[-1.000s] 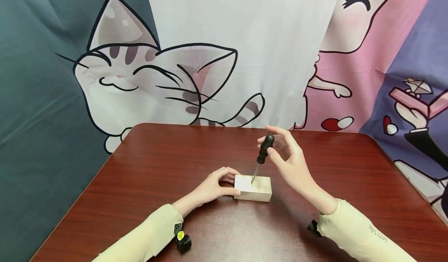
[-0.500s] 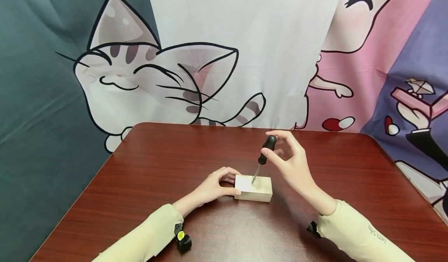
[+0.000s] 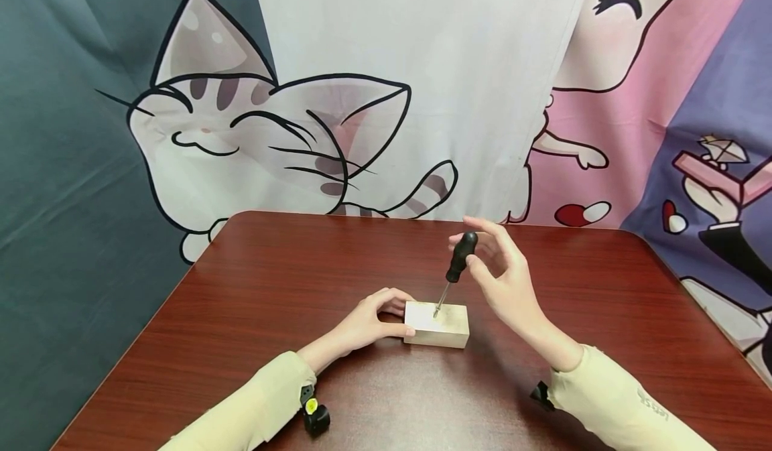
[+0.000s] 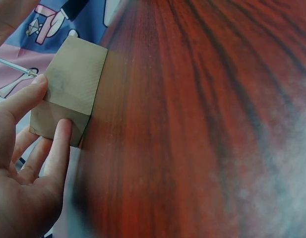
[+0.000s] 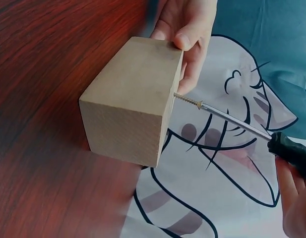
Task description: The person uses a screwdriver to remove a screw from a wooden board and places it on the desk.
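Note:
A black-handled screwdriver [image 3: 460, 259] leans slightly to the right above a pale wooden block [image 3: 437, 337]. Its metal tip meets the head of a brass-coloured screw [image 5: 189, 100], whose threaded shank stands out of the block's top face. My left hand [image 3: 368, 321] holds the block's left end, thumb on the near side and fingers at the end and far side. Around the screwdriver handle, my right hand [image 3: 505, 280] curls loosely: the thumb touches its right side, the index finger extends above, and other fingers lie behind, partly hidden.
The block lies on a reddish-brown wooden table [image 3: 289, 256]. Behind its far edge hangs a cloth backdrop [image 3: 494, 69] with cartoon animals. Each wrist carries a small black camera, the left one [image 3: 316, 421] resting low near the sleeve.
My right fingers closed on the handle, thumb shifting left, then spread again with the index finger rising. The screwdriver top tilted slightly right. My left hand and the block stay put.

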Available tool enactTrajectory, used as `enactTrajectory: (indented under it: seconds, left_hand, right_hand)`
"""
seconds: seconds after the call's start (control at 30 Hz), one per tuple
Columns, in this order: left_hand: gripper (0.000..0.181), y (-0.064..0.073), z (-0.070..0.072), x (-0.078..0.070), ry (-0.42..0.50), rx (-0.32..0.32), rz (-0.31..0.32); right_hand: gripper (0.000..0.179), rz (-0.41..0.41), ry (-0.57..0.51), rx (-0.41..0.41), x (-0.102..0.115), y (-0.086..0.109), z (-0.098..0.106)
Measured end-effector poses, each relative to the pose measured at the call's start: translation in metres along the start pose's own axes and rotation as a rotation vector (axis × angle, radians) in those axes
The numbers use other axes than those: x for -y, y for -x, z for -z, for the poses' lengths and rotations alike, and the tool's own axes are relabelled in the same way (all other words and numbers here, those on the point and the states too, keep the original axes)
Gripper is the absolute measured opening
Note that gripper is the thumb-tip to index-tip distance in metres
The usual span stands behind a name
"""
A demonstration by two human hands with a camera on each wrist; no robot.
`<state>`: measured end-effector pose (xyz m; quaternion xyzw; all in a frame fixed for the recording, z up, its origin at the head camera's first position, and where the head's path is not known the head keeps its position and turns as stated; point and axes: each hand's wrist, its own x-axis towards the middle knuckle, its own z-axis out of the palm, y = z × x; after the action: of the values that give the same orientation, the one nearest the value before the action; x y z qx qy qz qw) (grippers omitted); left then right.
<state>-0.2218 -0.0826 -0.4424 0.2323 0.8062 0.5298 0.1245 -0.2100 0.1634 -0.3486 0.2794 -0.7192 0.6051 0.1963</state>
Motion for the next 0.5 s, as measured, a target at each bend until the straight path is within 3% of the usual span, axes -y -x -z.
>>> enactTrajectory:
  seconds: [0.27,0.5]
  left_hand:
    - [0.047,0.0001,0.0004,0.0005,-0.013,-0.002,-0.023]
    - [0.047,0.0,0.0006,0.0008,-0.012,-0.002,-0.005]
  right_hand:
    - [0.046,-0.033,0.113,-0.079,-0.0006,-0.0007,-0.0041]
    - [0.048,-0.054,0.079,-0.065,-0.0003,-0.001,-0.002]
